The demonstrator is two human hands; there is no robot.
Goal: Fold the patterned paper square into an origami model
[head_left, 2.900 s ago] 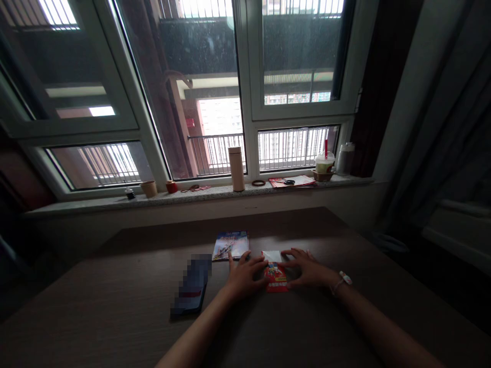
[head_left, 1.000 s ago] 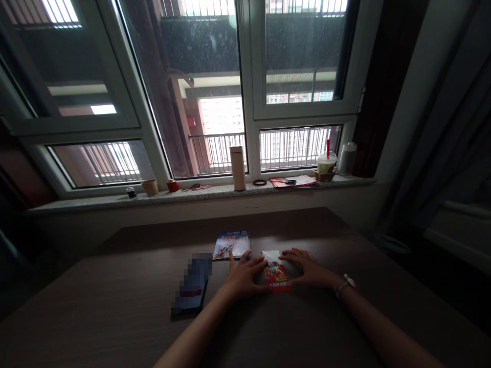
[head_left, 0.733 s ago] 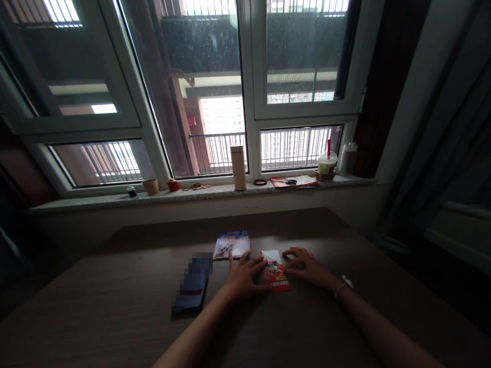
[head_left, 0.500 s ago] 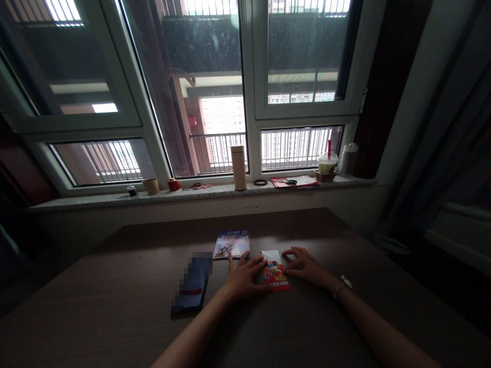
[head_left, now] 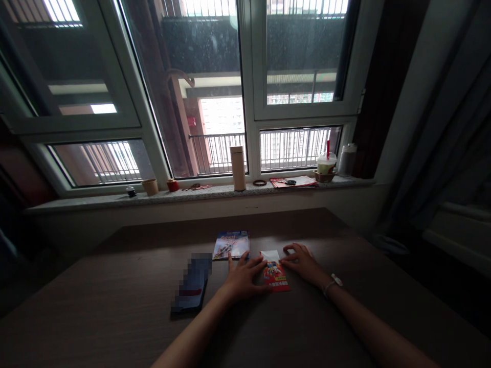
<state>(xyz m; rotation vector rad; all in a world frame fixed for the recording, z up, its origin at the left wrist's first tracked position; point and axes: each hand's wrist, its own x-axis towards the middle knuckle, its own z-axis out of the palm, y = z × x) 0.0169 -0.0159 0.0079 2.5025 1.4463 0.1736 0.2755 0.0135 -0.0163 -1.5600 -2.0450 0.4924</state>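
Observation:
A small red printed paper (head_left: 276, 276) with a white upper end lies on the dark table, between my hands. My left hand (head_left: 245, 278) rests over its left edge, fingers spread and open, with the thumb near the lower corner. At the upper right edge, my right hand (head_left: 303, 263) touches the paper with bent fingertips that stand apart. A bracelet circles the right wrist. Just beyond my left fingertips is a blue and white printed booklet (head_left: 231, 244). To the left of that hand lies a dark phone-like object (head_left: 194, 286), partly pixelated.
Along the windowsill (head_left: 210, 194) behind the table (head_left: 115, 286) stand a beige bottle (head_left: 238, 168), a paper cup (head_left: 150, 187), a red jar (head_left: 172, 185) and a drink cup with a straw (head_left: 326, 164). Scissors (head_left: 290, 182) lie on papers there.
My right hand has shifted slightly left and its fingertips are closer to the paper's upper right edge. My left hand looks unmoved.

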